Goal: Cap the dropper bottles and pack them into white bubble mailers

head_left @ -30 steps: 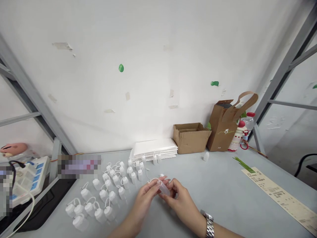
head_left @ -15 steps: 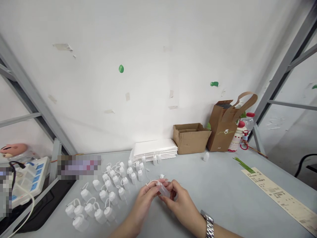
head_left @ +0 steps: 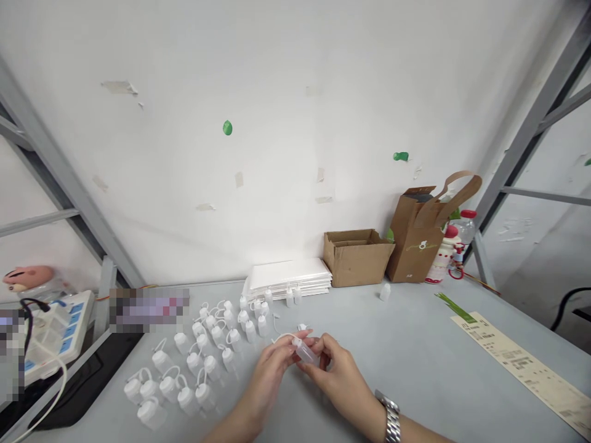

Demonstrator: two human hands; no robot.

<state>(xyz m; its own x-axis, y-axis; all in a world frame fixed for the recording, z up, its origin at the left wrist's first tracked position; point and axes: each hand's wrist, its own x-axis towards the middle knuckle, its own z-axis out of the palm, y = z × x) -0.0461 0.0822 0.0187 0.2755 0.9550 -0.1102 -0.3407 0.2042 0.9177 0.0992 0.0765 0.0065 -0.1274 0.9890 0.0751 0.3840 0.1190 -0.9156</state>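
Note:
A small translucent plastic bottle (head_left: 306,352) lies tilted between my two hands in the middle of the table. My right hand (head_left: 336,369), with a metal watch on its wrist, is closed around the bottle's body. At its neck, the fingers of my left hand (head_left: 276,359) are closed too, and a thin white strap (head_left: 282,337) runs over them. My fingertips partly hide the neck. To the left stand several small bottles with white caps (head_left: 186,399), many with looped straps. Just beyond my fingers lies a small white piece (head_left: 302,327).
Behind are a stack of white sheets or boxes (head_left: 290,274), an open cardboard box (head_left: 360,261) and a brown paper bag (head_left: 415,249). A lone small bottle (head_left: 385,291) stands before the box. Printed paper (head_left: 521,363) lies right; a power strip (head_left: 69,335) is left.
My left fingers have lifted and opened slightly at the bottle's neck, so more of it shows. Both hands stay in nearly the same place. The whole view has shifted very slightly.

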